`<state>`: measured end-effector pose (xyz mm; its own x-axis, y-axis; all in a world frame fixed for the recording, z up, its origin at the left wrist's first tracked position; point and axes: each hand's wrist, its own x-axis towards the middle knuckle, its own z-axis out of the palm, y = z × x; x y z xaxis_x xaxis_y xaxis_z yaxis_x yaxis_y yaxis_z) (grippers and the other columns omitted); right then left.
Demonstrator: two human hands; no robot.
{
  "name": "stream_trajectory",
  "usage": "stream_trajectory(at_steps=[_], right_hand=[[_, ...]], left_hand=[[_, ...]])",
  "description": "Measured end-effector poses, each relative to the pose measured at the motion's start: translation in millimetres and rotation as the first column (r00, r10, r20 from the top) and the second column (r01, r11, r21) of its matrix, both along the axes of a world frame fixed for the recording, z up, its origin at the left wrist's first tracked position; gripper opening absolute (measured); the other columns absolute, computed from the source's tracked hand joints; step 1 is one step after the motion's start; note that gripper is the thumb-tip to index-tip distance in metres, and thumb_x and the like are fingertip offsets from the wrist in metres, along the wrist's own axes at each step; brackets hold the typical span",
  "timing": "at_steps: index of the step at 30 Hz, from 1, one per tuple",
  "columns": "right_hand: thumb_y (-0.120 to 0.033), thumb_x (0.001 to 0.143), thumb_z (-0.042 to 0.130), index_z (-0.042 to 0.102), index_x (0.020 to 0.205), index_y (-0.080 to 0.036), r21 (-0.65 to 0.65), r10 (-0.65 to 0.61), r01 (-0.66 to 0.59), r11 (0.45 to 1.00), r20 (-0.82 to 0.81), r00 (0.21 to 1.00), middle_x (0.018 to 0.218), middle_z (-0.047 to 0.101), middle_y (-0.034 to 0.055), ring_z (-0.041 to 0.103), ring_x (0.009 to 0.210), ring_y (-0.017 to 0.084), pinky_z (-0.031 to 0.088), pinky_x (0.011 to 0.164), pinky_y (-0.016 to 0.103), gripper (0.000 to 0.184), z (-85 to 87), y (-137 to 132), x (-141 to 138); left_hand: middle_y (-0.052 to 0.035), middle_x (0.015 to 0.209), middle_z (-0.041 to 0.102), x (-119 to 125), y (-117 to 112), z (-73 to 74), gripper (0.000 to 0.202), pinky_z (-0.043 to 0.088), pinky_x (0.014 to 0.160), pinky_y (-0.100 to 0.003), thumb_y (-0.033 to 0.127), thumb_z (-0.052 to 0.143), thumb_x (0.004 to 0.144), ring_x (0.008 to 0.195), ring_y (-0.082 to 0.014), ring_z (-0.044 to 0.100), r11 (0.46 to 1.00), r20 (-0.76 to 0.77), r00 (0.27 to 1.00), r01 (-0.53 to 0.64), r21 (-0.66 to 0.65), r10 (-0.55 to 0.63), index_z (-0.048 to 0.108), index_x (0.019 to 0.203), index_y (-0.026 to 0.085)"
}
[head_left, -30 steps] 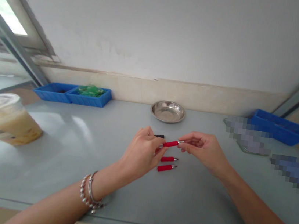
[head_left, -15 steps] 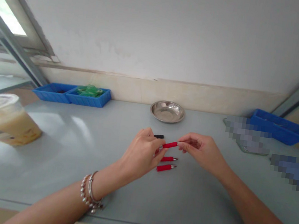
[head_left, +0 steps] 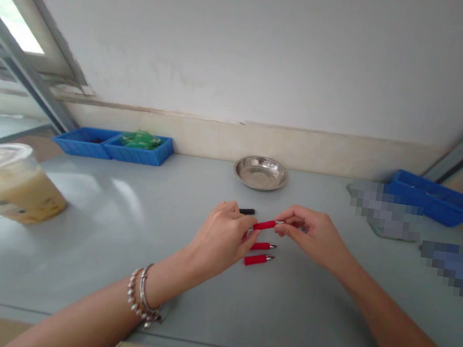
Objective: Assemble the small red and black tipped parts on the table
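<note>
My left hand (head_left: pixel 225 233) pinches a red pen part (head_left: pixel 265 225) between thumb and fingers, above the table. A silver pen tip (head_left: pixel 279 222) shows at its right end, where the thumb and fingers of my right hand (head_left: pixel 307 233) close on it. Below lie two more red pen parts with silver tips, an upper one (head_left: pixel 263 247) and a lower one (head_left: pixel 257 260); my left fingers partly cover the upper one. A black pen piece (head_left: pixel 247 211) lies just beyond my left hand, partly hidden by it.
A metal dish (head_left: pixel 260 175) stands at the back by the wall. Blue bins, one holding green material (head_left: pixel 141 139), sit back left; another blue bin (head_left: pixel 432 197) is back right. A drink cup (head_left: pixel 10 185) stands left. Two blurred-out flat items lie right.
The silver tip now shows between the red barrel and my right fingertips, where before only red was visible. My left hand has hardly moved.
</note>
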<state>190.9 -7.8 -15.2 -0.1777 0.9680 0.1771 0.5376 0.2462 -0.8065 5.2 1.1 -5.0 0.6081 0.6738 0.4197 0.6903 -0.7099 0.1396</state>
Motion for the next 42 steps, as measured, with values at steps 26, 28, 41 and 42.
stream_trajectory(at_steps=[26,28,41,42], right_hand=[[-0.044,0.082,0.034,0.056,0.069,-0.014,0.0,0.059,-0.062,0.998,0.321,0.945,0.057,0.053,-0.001,0.04,0.051,0.004,0.027,0.052,0.016,0.039,2.2,0.3,2.5],[-0.048,0.08,0.036,0.056,0.073,-0.014,-0.024,0.061,-0.056,0.998,0.322,0.945,0.058,0.053,-0.001,0.04,0.051,0.004,0.027,0.051,0.016,0.04,2.4,0.2,2.8],[-0.036,0.082,0.039,0.057,0.075,-0.015,-0.007,0.102,-0.106,0.994,0.341,0.934,0.063,0.054,-0.0003,0.043,0.058,0.005,0.029,0.056,0.016,0.028,5.5,1.0,2.3],[-0.036,0.082,0.039,0.058,0.075,-0.015,-0.006,0.095,-0.099,0.995,0.351,0.932,0.065,0.055,0.0002,0.044,0.059,0.006,0.03,0.057,0.016,0.029,5.0,1.6,3.1]], left_hand=[[-0.0025,0.059,0.059,-0.4,0.3,-1.1,0.019,0.039,0.061,-0.023,0.026,0.049,0.078,0.063,-0.011,0.045,0.999,-0.012,0.999,0.031,0.028,-0.03,0.064,0.08,0.015],[-0.0027,0.058,0.058,-0.6,0.5,-0.7,0.019,0.039,0.06,-0.023,0.026,0.049,0.078,0.063,-0.0111,0.045,0.999,-0.028,0.999,0.029,0.02,-0.029,0.064,0.079,0.016],[-0.0027,0.06,0.059,-2.6,2.6,0.7,0.019,0.038,0.06,-0.023,0.029,0.049,0.079,0.065,-0.0117,0.046,0.999,-0.022,0.999,0.034,-0.018,-0.034,0.063,0.082,0.016],[-0.0023,0.06,0.059,-3.2,3.9,1.3,0.021,0.038,0.061,-0.023,0.031,0.049,0.079,0.065,-0.0119,0.046,1.0,0.003,1.0,0.011,-0.018,-0.011,0.063,0.085,0.017]])
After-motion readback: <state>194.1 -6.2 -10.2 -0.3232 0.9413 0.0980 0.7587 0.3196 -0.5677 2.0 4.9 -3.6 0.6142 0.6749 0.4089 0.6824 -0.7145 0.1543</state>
